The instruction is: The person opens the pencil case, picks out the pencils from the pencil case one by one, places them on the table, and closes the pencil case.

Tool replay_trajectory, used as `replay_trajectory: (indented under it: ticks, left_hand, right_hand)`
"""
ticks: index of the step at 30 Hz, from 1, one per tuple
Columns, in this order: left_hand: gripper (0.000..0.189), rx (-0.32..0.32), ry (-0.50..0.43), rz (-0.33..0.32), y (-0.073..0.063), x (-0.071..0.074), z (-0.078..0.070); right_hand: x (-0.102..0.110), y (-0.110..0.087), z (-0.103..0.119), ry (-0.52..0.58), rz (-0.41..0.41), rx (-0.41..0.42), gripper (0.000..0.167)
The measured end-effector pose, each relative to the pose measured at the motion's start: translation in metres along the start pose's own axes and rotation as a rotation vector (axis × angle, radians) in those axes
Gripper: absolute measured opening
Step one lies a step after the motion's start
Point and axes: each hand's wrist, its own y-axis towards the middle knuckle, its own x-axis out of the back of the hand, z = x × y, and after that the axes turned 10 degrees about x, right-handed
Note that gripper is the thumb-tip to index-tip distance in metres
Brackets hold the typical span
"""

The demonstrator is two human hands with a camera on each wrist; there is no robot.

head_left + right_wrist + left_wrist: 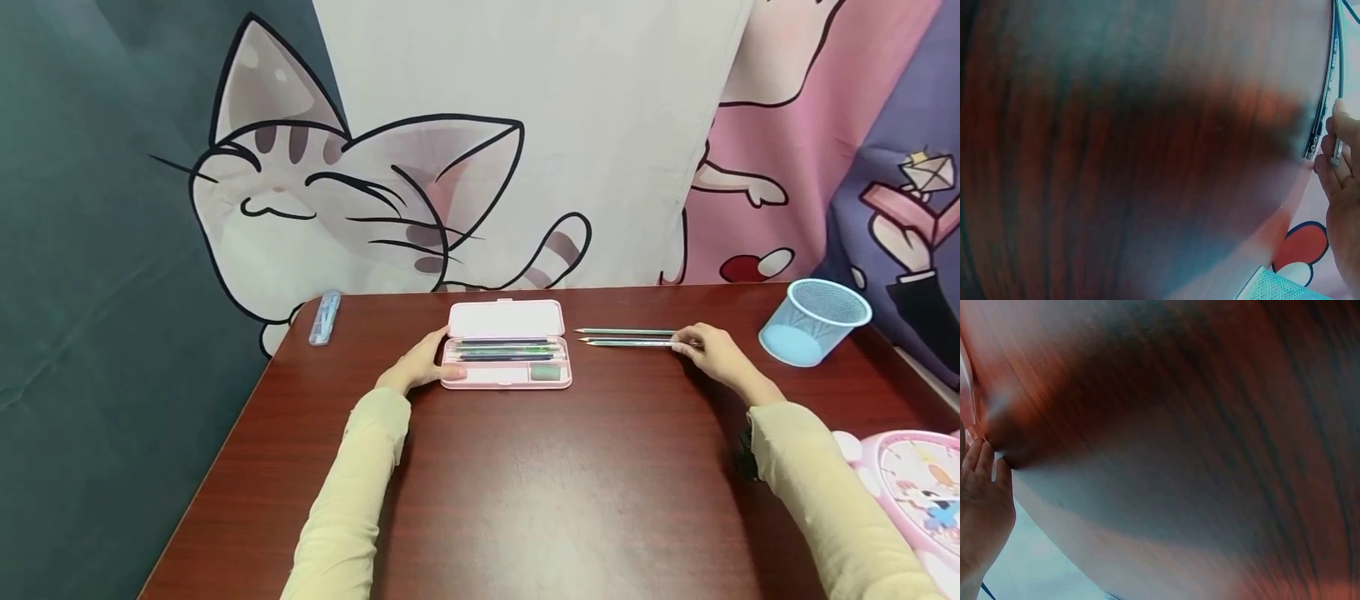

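An open pink pencil case (pixel 506 386) lies on the table with its lid (pixel 506 319) tipped back. Several pencils (pixel 510 350) lie in its tray, along with a small green block (pixel 545 372). My left hand (pixel 417 363) holds the case's left end, thumb over the front corner and fingers along the side. To the right of the case, slim pencils (pixel 626 332) lie side by side, points to the left. My right hand (pixel 708 350) pinches a pencil (pixel 1340 59) near its blunt end; a dark pencil with lettering (pixel 1322 103) lies close beside its fingertips.
A light blue mesh pen holder (pixel 801 333) stands at the back right. A pink clock (pixel 918 483) is at the right edge, near the right sleeve. At the back left corner lies a light blue object (pixel 325 318). A printed curtain (pixel 570 100) hangs behind the table.
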Motion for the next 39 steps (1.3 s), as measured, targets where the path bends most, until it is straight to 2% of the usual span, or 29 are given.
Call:
replay_trajectory:
  ticks: [6,10,18,24,29,33,39]
  left_hand:
    - [0.102,-0.014,0.006,0.0,-0.002,0.001,-0.001]
    - [0.096,0.023,0.02,0.004,-0.006,0.001,-0.007]
    - [0.097,0.037,0.049,0.0,-0.008,0.0,-0.01]
    - [0.097,0.033,0.027,0.0,-0.008,0.001,-0.007]
    - [0.098,0.024,0.018,-0.01,-0.01,0.0,-0.004]
    - [0.097,0.019,0.023,-0.018,-0.01,-0.001,-0.002]
    - [0.098,0.033,0.021,-0.02,-0.006,-0.002,-0.006]
  right_hand:
    - [-0.003,0.006,0.003,-0.02,0.005,0.045,0.007]
    - [-0.005,0.01,0.006,-0.073,0.028,0.062,0.006]
    - [-0.007,0.012,0.007,-0.097,0.06,-0.002,0.007]
    - [-0.01,0.021,0.014,-0.009,0.032,-0.047,0.01]
    - [-0.025,0.037,0.028,0.08,-0.002,-0.054,0.011]
    - [-0.042,0.054,0.045,0.148,0.006,-0.049,0.011]
    - [-0.062,0.077,0.081,0.249,0.06,-0.032,0.011]
